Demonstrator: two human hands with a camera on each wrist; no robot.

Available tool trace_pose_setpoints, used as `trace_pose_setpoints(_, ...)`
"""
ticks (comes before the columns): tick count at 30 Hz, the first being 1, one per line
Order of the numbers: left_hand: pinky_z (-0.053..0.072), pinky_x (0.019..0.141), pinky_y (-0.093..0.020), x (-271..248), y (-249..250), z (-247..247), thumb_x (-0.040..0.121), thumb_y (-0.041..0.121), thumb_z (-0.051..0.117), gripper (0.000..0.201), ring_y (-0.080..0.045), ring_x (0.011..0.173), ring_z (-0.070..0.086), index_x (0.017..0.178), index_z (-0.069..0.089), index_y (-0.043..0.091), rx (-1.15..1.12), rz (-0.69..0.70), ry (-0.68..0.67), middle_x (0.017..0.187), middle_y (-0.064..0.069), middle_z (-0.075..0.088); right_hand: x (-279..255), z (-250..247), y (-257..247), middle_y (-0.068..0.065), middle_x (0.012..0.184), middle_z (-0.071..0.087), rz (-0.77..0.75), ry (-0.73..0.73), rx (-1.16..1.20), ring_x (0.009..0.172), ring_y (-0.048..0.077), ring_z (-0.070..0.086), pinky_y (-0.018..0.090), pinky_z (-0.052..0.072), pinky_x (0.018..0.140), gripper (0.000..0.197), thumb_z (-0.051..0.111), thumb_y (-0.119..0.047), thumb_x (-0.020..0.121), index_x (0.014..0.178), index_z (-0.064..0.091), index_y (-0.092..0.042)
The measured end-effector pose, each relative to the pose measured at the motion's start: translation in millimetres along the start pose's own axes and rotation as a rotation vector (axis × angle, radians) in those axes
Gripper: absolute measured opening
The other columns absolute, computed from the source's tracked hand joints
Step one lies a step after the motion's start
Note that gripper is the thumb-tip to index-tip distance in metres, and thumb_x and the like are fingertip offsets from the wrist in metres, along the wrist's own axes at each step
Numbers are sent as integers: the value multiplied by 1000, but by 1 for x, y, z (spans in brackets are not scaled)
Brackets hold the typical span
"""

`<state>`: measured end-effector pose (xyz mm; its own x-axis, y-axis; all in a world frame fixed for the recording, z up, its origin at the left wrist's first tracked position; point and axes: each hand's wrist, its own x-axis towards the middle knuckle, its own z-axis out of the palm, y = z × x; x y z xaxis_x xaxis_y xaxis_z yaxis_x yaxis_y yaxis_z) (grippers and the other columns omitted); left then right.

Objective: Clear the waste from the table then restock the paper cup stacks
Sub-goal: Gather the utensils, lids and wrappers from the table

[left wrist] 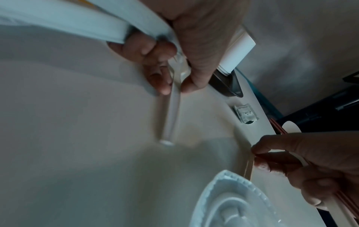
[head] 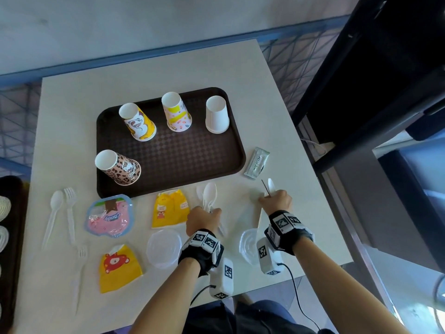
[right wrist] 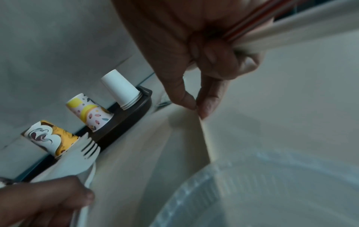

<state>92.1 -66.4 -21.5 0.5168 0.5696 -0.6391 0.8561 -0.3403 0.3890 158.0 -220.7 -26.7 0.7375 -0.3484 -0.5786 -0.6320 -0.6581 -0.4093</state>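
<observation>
My left hand (head: 204,215) grips a bundle of white plastic spoons and forks (head: 209,194) just in front of the brown tray (head: 192,160); its fingers (left wrist: 165,83) also pinch a clear handle. My right hand (head: 274,198) holds a white spoon (head: 271,185) and thin red-brown sticks (head: 266,188) in the palm. Its thumb and forefinger (right wrist: 186,98) pinch the end of a long beige strip (right wrist: 205,138) lying on the table. Upside-down cup stacks stand on the tray: Mickey yellow (head: 138,122), dotted (head: 177,112), white (head: 216,114), leopard (head: 118,167).
A wet-wipe packet (head: 256,162) lies right of the tray. Clear lids (head: 163,247) (head: 249,245) sit near the front edge. A pink wrapper (head: 109,215), yellow wrappers (head: 169,208) (head: 119,268), a spoon (head: 54,213) and forks (head: 69,208) (head: 80,273) lie at front left.
</observation>
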Motion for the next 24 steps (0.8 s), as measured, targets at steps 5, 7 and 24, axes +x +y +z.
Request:
trace_pose_setpoints(5, 45, 71, -34, -2, -6, -2, 78, 31, 58, 35, -32, 83, 57, 98, 58, 2, 13, 53, 2, 100, -15, 65, 3, -4, 7, 18, 83, 65, -61, 47, 113, 86, 36, 60, 30, 38, 66, 24, 57, -17, 80, 89, 61, 5)
trace_pose_setpoints(7, 45, 71, -35, -4, -11, -4, 78, 29, 57, 33, -33, 85, 58, 98, 55, 3, 34, 102, -5, 100, -16, 64, 2, -8, 8, 17, 86, 71, -64, 70, 206, 88, 33, 60, 30, 37, 70, 22, 51, -18, 84, 95, 55, 0)
trace_pose_setpoints(24, 38, 97, -43, -11, -114, -125, 92, 22, 49, 50, -42, 119, 49, 138, 35, 10, -47, 203, 227, 130, -25, 53, -86, 45, -77, 1, 53, 34, -355, -348, 453, 29, 4, 31, 12, 25, 30, 28, 51, -20, 91, 63, 49, -19)
